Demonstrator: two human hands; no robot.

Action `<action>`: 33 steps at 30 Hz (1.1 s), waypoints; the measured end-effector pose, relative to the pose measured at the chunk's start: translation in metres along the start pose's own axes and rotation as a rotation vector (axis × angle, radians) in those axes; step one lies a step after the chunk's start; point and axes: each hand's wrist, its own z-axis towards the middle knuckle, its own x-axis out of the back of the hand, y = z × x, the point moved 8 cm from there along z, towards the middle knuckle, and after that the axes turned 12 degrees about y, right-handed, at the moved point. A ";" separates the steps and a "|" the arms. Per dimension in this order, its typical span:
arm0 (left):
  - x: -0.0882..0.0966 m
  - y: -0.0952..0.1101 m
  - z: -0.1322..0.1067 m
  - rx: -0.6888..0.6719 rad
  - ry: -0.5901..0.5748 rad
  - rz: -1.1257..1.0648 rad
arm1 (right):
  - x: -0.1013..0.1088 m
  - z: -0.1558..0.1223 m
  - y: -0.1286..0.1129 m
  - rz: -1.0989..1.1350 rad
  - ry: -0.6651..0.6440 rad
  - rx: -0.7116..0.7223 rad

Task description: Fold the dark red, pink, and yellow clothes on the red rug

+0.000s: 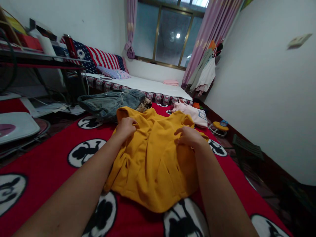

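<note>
A mustard-yellow top [155,154] lies spread in front of me on a red blanket [59,164] with black-and-white cartoon figures in round patches. Its cloth is creased, and its rounded lower edge points towards me. On the upper left part of the top, my left hand [127,127] has its fingers bent and close together on the fabric. My right hand [189,135] rests on the upper right part, fingers slightly curved and apart, touching the cloth. Some fingertips are hard to make out against the folds.
Blue denim clothing [111,102] lies beyond the top on the left, and a pink garment [191,112] on the right. A bed with a white sheet [148,84] stands under the window. At left are a cluttered desk [46,59] and a white chair seat [17,126]; a yellow stool [221,126] stands right.
</note>
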 end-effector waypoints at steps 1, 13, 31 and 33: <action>0.006 -0.009 0.007 0.040 0.073 -0.080 | -0.004 0.002 0.013 0.037 -0.035 -0.025; 0.011 -0.056 0.000 0.170 0.246 0.009 | -0.007 0.008 0.084 -0.028 0.074 -0.320; -0.005 -0.042 -0.012 -0.122 -0.017 0.076 | -0.052 -0.037 0.033 -0.081 0.127 0.333; 0.001 -0.048 -0.017 -0.204 -0.049 -0.062 | -0.041 -0.060 0.038 0.020 0.145 0.378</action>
